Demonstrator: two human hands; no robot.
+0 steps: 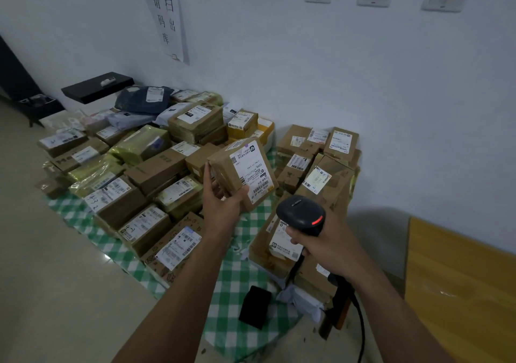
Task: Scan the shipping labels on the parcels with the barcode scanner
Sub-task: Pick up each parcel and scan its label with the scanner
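A green checked cloth point(237, 279) on the floor carries heaped parcels. Above its middle, the left hand point(220, 197) grips a small box point(243, 172), label up for reading; the right hand point(332, 246) clasps the scanner point(303, 214), aimed there.

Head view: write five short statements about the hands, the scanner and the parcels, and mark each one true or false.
1. The left hand holds a brown cardboard parcel up off the piles. True.
2. The parcel's white shipping label faces away from the camera. False: the label faces the camera.
3. The right hand grips a black handheld barcode scanner that shows a red light. True.
4. The scanner is cordless. False: a black cable runs down from its handle.
5. The parcels lie on a plain blue cloth. False: they lie on a green-and-white checked cloth.
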